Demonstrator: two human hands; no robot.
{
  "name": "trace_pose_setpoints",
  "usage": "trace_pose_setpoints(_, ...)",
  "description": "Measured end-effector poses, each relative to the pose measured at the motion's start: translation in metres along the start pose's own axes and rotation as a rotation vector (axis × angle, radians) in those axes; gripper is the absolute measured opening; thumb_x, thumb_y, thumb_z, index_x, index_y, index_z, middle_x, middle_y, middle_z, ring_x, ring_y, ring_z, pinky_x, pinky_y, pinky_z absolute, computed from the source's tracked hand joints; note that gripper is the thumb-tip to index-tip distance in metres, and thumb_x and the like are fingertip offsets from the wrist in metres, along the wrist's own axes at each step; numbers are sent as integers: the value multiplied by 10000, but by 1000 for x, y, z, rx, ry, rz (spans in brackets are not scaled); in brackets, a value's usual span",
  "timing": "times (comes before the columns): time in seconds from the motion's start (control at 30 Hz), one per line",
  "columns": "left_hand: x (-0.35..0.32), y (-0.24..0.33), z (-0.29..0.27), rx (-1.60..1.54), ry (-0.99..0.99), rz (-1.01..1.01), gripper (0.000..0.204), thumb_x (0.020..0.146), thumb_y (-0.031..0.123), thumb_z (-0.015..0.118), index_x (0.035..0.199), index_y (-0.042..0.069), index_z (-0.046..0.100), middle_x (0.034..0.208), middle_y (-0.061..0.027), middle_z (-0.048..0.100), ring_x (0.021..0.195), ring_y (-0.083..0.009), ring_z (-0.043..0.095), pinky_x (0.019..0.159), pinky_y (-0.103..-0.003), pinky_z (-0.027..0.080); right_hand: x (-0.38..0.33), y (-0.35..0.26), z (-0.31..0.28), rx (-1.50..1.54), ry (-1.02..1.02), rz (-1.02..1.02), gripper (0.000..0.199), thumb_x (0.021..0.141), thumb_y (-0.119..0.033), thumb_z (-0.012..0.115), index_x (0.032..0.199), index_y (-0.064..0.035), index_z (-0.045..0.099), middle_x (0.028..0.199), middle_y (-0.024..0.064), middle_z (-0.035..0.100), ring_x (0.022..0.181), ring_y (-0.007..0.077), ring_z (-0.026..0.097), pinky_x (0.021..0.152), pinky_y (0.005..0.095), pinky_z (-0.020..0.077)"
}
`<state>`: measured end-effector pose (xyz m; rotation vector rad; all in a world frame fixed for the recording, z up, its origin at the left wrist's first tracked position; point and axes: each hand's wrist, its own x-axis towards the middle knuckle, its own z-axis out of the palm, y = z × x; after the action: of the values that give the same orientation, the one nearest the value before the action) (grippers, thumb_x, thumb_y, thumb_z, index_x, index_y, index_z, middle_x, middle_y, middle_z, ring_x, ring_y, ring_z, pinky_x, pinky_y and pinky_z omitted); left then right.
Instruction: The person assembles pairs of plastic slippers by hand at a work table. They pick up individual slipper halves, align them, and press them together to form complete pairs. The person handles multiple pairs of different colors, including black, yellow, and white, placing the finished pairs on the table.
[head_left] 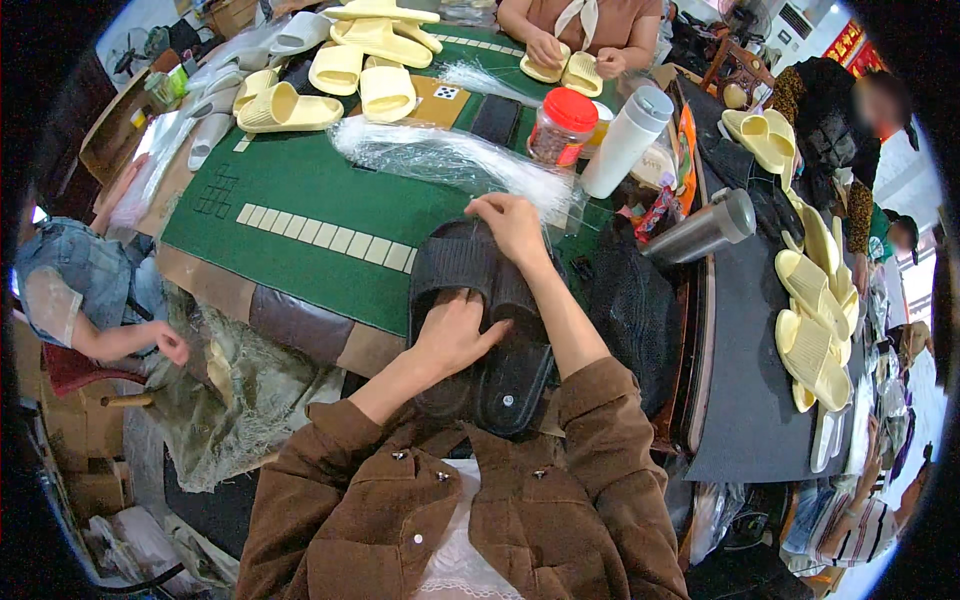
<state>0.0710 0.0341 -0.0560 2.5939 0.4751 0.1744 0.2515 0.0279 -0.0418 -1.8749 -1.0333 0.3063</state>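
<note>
A pair of black slide slippers (450,262) lies side by side in front of me at the near edge of the green mat, toes pointing away. My left hand (460,335) holds the left slipper, its fingers reaching in under the ribbed strap, where the tips are hidden; the thumb lies over toward the right slipper. Just above the toe end, my right hand (508,228) has its fingers pinched together. Whatever thin thing lies between them is too small to make out. On the right slipper's heel shows a small pale round spot (508,400).
A bundle of clear plastic strands (450,165) lies beyond my hands. A red-lidded jar (562,125), a white bottle (628,140) and a steel tumbler (705,230) stand right. Cream slippers (385,92) pile far left; more (815,350) line the right table. People sit around.
</note>
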Motion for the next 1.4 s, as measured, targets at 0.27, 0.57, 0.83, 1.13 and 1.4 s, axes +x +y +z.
trace_pose_setpoints(0.27, -18, -3, -17, 119, 131, 267, 598, 858, 395, 668, 1087, -140, 530, 1058, -286, 568, 947, -432, 598, 820, -469, 505, -10, -4, -10, 269, 83, -28, 245, 902, -232, 605, 923, -30, 742, 792, 72, 716, 729, 134, 644, 728, 277, 496)
trace_pose_setpoints(0.57, 16, 10, -73, -207, 505, 211, 202, 870, 134, 648, 1035, 19, 653, 935, -160, 661, 726, -285, 650, 696, -373, 521, -43, -10, -11, 461, 207, -21, 197, 915, -170, 616, 985, -35, 741, 882, 57, 671, 841, 123, 606, 767, 262, 472)
trace_pose_setpoints(0.83, 94, -3, -48, -467, 74, 139, 322, 867, 171, 635, 1108, -43, 622, 958, -192, 693, 837, -268, 677, 760, -371, 513, -44, -1, -7, 530, 370, -86, 175, 904, -145, 644, 1004, -39, 740, 894, 62, 638, 842, 137, 576, 788, 268, 449)
trace_pose_setpoints(1.13, 87, -5, -24, -617, 299, 151, 228, 904, 155, 622, 1038, -25, 662, 833, -128, 690, 727, -126, 605, 663, -303, 478, -46, 1, -8, 580, 406, -30, 175, 904, -118, 655, 1034, -24, 726, 846, 7, 564, 735, 83, 524, 651, 226, 435)
trace_pose_setpoints(1.4, 87, -4, -18, -621, 374, 157, 211, 927, 145, 601, 939, -64, 625, 781, -129, 656, 706, -121, 578, 639, -301, 469, -48, -8, -7, 683, 415, 4, 328, 905, -116, 651, 1216, -20, 613, 802, -11, 605, 729, 71, 537, 685, 234, 451)
